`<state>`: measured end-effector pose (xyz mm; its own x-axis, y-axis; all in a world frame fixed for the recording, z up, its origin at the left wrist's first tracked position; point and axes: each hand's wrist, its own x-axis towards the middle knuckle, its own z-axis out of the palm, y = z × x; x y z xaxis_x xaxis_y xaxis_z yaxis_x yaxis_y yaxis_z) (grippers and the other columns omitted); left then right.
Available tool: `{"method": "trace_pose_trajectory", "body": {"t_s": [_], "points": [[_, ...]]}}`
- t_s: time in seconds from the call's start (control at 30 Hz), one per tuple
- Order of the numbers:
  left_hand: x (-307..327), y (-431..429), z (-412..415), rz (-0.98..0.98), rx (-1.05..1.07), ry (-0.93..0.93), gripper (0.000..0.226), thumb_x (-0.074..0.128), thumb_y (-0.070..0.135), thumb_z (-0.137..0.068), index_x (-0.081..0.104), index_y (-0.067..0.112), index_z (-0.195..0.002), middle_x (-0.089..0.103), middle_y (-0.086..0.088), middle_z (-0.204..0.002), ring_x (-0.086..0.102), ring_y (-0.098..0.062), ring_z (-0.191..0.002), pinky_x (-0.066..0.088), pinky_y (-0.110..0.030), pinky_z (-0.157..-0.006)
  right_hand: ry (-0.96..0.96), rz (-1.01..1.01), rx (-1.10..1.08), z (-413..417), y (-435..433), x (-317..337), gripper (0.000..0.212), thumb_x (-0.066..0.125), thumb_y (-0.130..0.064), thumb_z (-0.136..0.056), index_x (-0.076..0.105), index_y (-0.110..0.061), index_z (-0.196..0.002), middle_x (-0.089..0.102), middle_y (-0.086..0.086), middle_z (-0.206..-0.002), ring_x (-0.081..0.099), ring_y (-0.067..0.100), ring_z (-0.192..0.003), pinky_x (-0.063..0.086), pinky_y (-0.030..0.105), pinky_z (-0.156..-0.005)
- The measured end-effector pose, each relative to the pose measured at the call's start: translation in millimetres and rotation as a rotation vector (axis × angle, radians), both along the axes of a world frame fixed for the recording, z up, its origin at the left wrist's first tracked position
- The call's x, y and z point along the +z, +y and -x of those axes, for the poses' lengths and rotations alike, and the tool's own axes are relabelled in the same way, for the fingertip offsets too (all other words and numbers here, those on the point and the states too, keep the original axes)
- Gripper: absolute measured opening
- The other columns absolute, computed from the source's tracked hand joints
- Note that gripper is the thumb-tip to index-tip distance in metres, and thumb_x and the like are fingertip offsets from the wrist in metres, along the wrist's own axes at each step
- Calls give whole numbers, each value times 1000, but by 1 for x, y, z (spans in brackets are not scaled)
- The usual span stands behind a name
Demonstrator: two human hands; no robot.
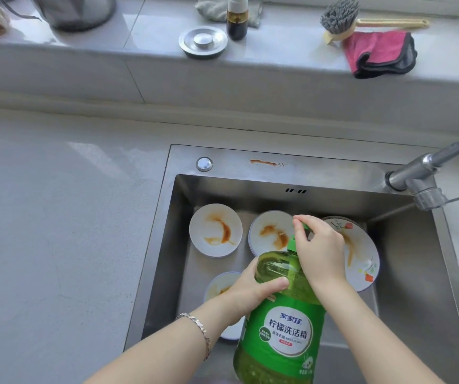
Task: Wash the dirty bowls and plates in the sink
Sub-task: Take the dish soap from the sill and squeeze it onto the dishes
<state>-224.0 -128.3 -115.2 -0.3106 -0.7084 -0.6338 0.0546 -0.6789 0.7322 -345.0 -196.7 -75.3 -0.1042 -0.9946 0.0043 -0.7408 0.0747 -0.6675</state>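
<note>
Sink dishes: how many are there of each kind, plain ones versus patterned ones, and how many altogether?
Plain white dishes, stained: 3
Flowered plate: 1
Total: 4
The nearest plain one is partly hidden by the left hand, which grips the detergent bottle.

I lose the bottle's (283, 314) base below the bottom edge. Its cap (292, 243) sits mostly under the right hand's (319, 250) pinching fingers, so I can't tell if it's open. The left hand (250, 292), gripping the bottle, covers most of the near bowl (218, 286). The right hand hides part of the flowered plate (361, 261). The label's small print is unreadable. The tap (430, 162) runs off the right edge, the pot (76, 12) off the top.
</note>
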Motion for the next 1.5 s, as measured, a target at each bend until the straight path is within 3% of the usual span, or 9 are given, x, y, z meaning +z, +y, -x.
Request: {"method": "trace_pose_trajectory", "body": {"t_s": [0.1, 0.23, 0.33, 0.43, 0.73, 1.07, 1.3, 1.43, 1.5], "points": [[7, 0, -5, 18, 14, -20, 56, 72, 40, -55, 48, 30, -105, 64, 8, -98, 65, 6, -74, 49, -15, -61, -103, -82, 12, 4, -4, 4, 18, 57, -12, -91, 71, -10, -101, 69, 0, -102, 58, 10, -97, 34, 10, -82], [14, 6, -32, 62, 85, -80, 64, 75, 34, -53, 48, 33, -111, 66, 8, -102, 66, 4, -82, 53, -18, -64, -244, -83, 52, -17, -8, 16, 18, 59, -14, -90, 71, -14, -102, 67, -6, -101, 57, 0, -84, 41, 8, -81], [13, 16, -61, 77, 155, -125, 77, 77, 39, -48, 47, 30, -118, 66, 1, -110, 67, -7, -93, 57, -27, -73, -268, -99, 127, -47, -4, 14, 22, 60, -15, -90, 70, -11, -108, 68, -1, -110, 60, 7, -100, 43, 20, -95], [9, 28, -82, 82, 213, -143, 75, 77, 39, -48, 49, 29, -117, 67, 0, -109, 67, -10, -95, 56, -29, -77, -242, -73, 202, -77, 3, 5, 22, 60, -14, -90, 69, -9, -109, 68, 2, -111, 55, 3, -102, 35, 9, -92], [3, 30, -88, 16, 243, -107, 60, 77, 30, -58, 48, 30, -110, 66, 4, -104, 68, -2, -84, 52, -18, -66, -77, -24, 152, -101, 7, -14, 21, 57, -11, -90, 71, -6, -106, 70, 6, -108, 62, 20, -104, 38, 17, -88], [-5, 28, -87, -9, 248, -122, 51, 77, 22, -68, 47, 28, -110, 65, 2, -104, 67, -3, -84, 51, -16, -62, -105, -84, 128, -100, 8, -22, 20, 59, -12, -90, 71, -6, -104, 70, 5, -109, 61, 19, -105, 29, 4, -81], [5, 18, -61, 38, 179, -154, 59, 80, 23, -66, 49, 23, -116, 66, 2, -106, 67, -5, -88, 52, -17, -63, -246, -93, 57, -63, 3, -5, 22, 56, -14, -91, 69, -9, -108, 68, 2, -111, 58, 11, -106, 43, 20, -96], [11, 4, -11, 118, 87, -147, 57, 77, 10, -74, 45, 26, -119, 65, 5, -105, 64, -2, -88, 51, -15, -62, -212, -42, 23, -1, -5, 18, 20, 60, -13, -90, 71, -9, -105, 69, 0, -105, 57, 6, -96, 36, 1, -84], [13, -5, 21, 147, 16, -122, 61, 77, 11, -74, 44, 25, -124, 64, 5, -106, 64, -1, -87, 51, -17, -61, -198, -34, -36, 38, -4, 26, 20, 61, -14, -89, 71, -10, -106, 69, 2, -106, 61, 12, -94, 44, 15, -88]]}}
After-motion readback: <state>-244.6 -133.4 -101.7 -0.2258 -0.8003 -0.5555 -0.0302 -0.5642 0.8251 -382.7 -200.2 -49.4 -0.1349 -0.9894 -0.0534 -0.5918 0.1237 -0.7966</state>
